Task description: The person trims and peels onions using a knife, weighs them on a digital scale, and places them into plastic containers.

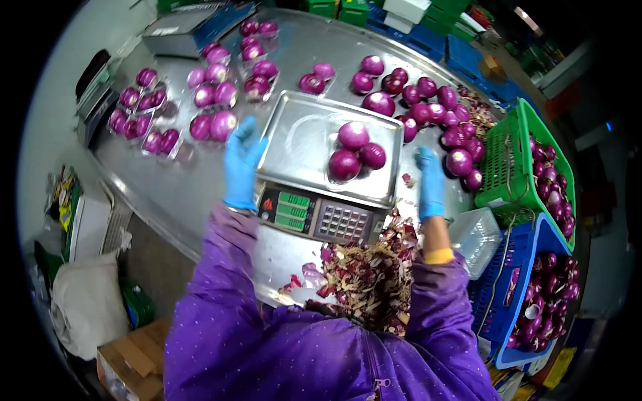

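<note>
My left hand (242,160), in a blue glove, is beside the left edge of the scale's metal pan (287,144). Its fingers are stretched out and apart, with nothing in them. To the right of the pan is my gloved right hand (431,184), its fingers pointing away from me and slightly blurred; I see nothing in it. Three peeled purple onions (345,164) rest together on the pan, apparently in a clear plastic tray. In front of the pan, the scale's keypad panel (342,222) shows green lit displays (292,210).
Trays of onions (212,125) stand at left; loose onions (459,162) lie at right. Onion skins (371,277) are heaped in front of me. Onions fill green (498,164) and blue (488,281) crates. Empty clear trays (476,240) sit near my right forearm.
</note>
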The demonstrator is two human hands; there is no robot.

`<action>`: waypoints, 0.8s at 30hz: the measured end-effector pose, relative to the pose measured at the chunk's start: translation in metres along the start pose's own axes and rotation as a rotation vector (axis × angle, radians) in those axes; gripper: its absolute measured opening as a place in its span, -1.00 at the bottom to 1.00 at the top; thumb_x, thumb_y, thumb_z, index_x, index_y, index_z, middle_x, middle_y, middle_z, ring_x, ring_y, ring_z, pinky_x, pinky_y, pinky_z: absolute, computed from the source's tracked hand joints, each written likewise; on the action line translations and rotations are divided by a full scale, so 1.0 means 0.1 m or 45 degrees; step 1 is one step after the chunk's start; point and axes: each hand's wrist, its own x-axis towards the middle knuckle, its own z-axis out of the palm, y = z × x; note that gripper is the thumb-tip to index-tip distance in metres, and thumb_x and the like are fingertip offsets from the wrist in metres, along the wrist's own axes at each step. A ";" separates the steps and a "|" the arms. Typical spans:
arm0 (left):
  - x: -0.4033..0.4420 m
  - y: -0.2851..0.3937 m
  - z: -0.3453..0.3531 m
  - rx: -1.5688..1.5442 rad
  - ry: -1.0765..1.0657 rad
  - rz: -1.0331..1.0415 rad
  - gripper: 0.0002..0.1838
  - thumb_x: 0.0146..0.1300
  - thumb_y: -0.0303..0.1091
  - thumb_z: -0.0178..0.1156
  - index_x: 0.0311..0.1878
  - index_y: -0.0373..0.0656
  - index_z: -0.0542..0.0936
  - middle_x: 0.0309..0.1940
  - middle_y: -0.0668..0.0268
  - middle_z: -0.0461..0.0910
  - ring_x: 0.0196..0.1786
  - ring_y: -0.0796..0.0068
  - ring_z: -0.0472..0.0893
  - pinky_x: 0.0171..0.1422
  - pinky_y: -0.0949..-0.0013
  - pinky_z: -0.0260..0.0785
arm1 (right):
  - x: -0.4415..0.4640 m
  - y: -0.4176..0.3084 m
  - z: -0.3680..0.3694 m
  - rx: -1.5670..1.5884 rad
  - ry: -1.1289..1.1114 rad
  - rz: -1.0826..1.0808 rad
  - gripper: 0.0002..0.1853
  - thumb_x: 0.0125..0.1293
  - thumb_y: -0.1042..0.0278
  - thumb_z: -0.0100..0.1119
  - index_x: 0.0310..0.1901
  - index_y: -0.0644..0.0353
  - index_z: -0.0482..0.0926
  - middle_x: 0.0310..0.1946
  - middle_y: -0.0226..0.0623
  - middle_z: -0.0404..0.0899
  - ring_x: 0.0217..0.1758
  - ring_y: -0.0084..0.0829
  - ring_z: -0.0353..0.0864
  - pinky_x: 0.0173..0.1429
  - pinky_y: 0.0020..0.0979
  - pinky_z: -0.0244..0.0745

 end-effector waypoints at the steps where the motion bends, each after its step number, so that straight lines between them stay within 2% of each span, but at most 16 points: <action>1: 0.05 0.18 -0.17 -0.065 0.103 -0.059 -0.44 0.22 -0.33 0.30 0.27 -0.22 0.39 0.17 0.26 0.45 0.21 0.44 0.45 0.34 0.36 0.24 | -0.10 -0.08 -0.16 0.065 0.004 -0.006 -0.38 0.38 -0.22 -0.06 0.25 0.10 0.44 0.08 -0.22 0.58 0.16 -0.42 0.50 0.17 -0.34 0.31; 3: 0.13 0.45 -0.41 -0.042 0.206 -0.099 -0.48 0.34 -0.26 0.13 0.32 -0.22 0.35 0.22 0.20 0.46 0.20 0.43 0.49 0.30 0.38 0.26 | -0.28 -0.15 -0.32 0.023 0.061 0.117 -0.38 0.40 -0.23 -0.09 0.20 0.15 0.48 0.01 -0.22 0.62 0.03 -0.43 0.57 0.12 -0.35 0.33; 7: 0.30 0.51 -0.59 -0.102 0.150 -0.065 -0.48 0.35 -0.19 0.12 0.31 -0.21 0.36 0.21 0.17 0.48 0.20 0.40 0.50 0.28 0.39 0.28 | -0.41 -0.09 -0.36 0.084 0.020 0.208 -0.36 0.43 -0.23 -0.13 0.19 0.22 0.47 -0.08 -0.21 0.64 -0.06 -0.42 0.61 0.09 -0.37 0.35; 9: 0.36 0.49 -0.42 -0.143 0.097 -0.108 -0.46 0.34 -0.20 0.15 0.31 -0.22 0.35 0.18 0.16 0.49 0.19 0.39 0.50 0.28 0.38 0.29 | -0.43 -0.09 -0.30 0.140 -0.026 0.213 -0.36 0.44 -0.21 -0.14 0.21 0.25 0.45 -0.08 -0.21 0.64 -0.06 -0.42 0.61 0.08 -0.38 0.36; 10: 0.39 0.44 -0.32 -0.136 0.058 -0.132 -0.46 0.33 -0.20 0.15 0.32 -0.22 0.34 0.17 0.16 0.50 0.19 0.38 0.50 0.28 0.37 0.29 | -0.40 -0.07 -0.26 0.211 -0.046 0.239 -0.44 0.44 -0.15 -0.08 0.15 0.20 0.48 -0.13 -0.23 0.64 -0.07 -0.48 0.59 0.02 -0.41 0.39; 11: 0.42 0.38 -0.19 -0.132 0.019 -0.157 -0.45 0.33 -0.20 0.16 0.32 -0.21 0.34 0.16 0.16 0.51 0.19 0.38 0.51 0.28 0.36 0.29 | -0.38 -0.07 -0.21 0.266 -0.104 0.258 -0.41 0.43 -0.18 -0.08 0.18 0.22 0.44 -0.05 -0.20 0.61 -0.08 -0.47 0.60 0.02 -0.40 0.41; 14: 0.38 0.05 0.33 -0.154 -0.119 -0.319 -0.31 0.28 -0.13 0.22 0.37 -0.25 0.25 0.27 0.13 0.39 0.27 0.35 0.42 0.32 0.30 0.25 | -0.31 -0.23 0.14 0.322 -0.117 0.331 -0.33 0.40 -0.23 -0.04 0.26 0.22 0.35 -0.01 -0.21 0.54 -0.13 -0.45 0.59 0.03 -0.38 0.44; 15: 0.31 -0.09 0.54 -0.118 -0.151 -0.347 -0.26 0.25 -0.09 0.25 0.38 -0.28 0.21 0.30 0.13 0.34 0.30 0.34 0.38 0.34 0.28 0.24 | -0.29 -0.29 0.27 0.336 -0.141 0.362 -0.31 0.38 -0.23 0.00 0.28 0.22 0.33 -0.06 -0.26 0.54 -0.13 -0.46 0.57 0.02 -0.36 0.46; 16: 0.27 -0.34 0.71 -0.102 -0.171 -0.485 -0.20 0.23 -0.06 0.27 0.39 -0.30 0.18 0.31 0.15 0.31 0.32 0.33 0.35 0.34 0.27 0.24 | -0.20 -0.26 0.39 0.365 -0.198 0.461 -0.31 0.38 -0.21 0.03 0.28 0.25 0.33 -0.02 -0.24 0.53 -0.06 -0.45 0.56 0.08 -0.36 0.44; 17: 0.25 -0.51 0.87 -0.087 -0.190 -0.625 -0.15 0.21 -0.03 0.28 0.40 -0.31 0.15 0.32 0.16 0.29 0.34 0.33 0.32 0.35 0.26 0.24 | -0.15 -0.19 0.50 0.354 -0.226 0.430 -0.31 0.38 -0.18 0.05 0.28 0.27 0.33 0.03 -0.22 0.52 0.02 -0.43 0.53 0.15 -0.37 0.41; 18: 0.19 -0.51 1.02 -0.171 -0.208 -0.719 -0.10 0.20 -0.10 0.31 0.43 -0.34 0.07 0.29 0.07 0.32 0.33 0.28 0.35 0.35 0.26 0.26 | -0.10 -0.12 0.62 0.343 -0.253 0.398 -0.31 0.38 -0.16 0.07 0.29 0.30 0.34 0.08 -0.20 0.50 0.09 -0.42 0.50 0.21 -0.38 0.38; 19: 0.13 -0.51 1.15 -0.257 -0.225 -0.812 -0.04 0.18 -0.18 0.34 0.46 -0.38 -0.01 0.27 -0.03 0.35 0.31 0.23 0.38 0.36 0.25 0.28 | -0.08 -0.10 0.71 0.293 -0.253 0.235 -0.32 0.38 -0.12 0.10 0.29 0.32 0.34 0.14 -0.17 0.48 0.17 -0.41 0.46 0.29 -0.39 0.33; 20: 0.08 -0.69 1.22 -0.306 -0.299 -0.723 -0.03 0.16 -0.20 0.36 0.46 -0.38 -0.02 0.27 -0.05 0.34 0.30 0.20 0.39 0.36 0.25 0.29 | -0.13 -0.20 0.76 0.292 -0.246 0.155 -0.32 0.38 -0.06 0.13 0.30 0.35 0.34 0.22 -0.10 0.42 0.28 -0.39 0.37 0.38 -0.43 0.22; 21: 0.06 -0.86 1.24 -0.348 -0.364 -0.626 -0.01 0.14 -0.23 0.38 0.46 -0.39 -0.02 0.28 -0.08 0.33 0.29 0.18 0.40 0.35 0.24 0.29 | -0.07 -0.07 0.81 0.266 -0.229 0.096 -0.32 0.37 -0.04 0.16 0.31 0.35 0.33 0.22 -0.09 0.42 0.25 -0.38 0.42 0.35 -0.43 0.26; 23: 0.02 -0.67 1.17 -0.464 -0.373 -0.697 -0.01 0.16 -0.24 0.37 0.48 -0.36 -0.05 0.43 -0.03 0.09 0.45 0.21 0.18 0.48 0.18 0.10 | -0.15 -0.28 0.88 0.286 -0.194 0.234 -0.30 0.36 -0.03 0.17 0.33 0.36 0.29 0.23 -0.08 0.41 0.21 -0.39 0.45 0.28 -0.42 0.34; 24: 0.01 -0.65 1.12 -0.256 -0.273 -0.620 -0.01 0.14 -0.29 0.37 0.49 -0.32 -0.04 0.43 0.00 0.09 0.45 0.24 0.19 0.47 0.22 0.13 | -0.23 -0.45 0.96 0.256 -0.201 0.228 -0.29 0.36 -0.02 0.17 0.35 0.35 0.28 0.22 -0.07 0.42 0.20 -0.39 0.47 0.23 -0.41 0.38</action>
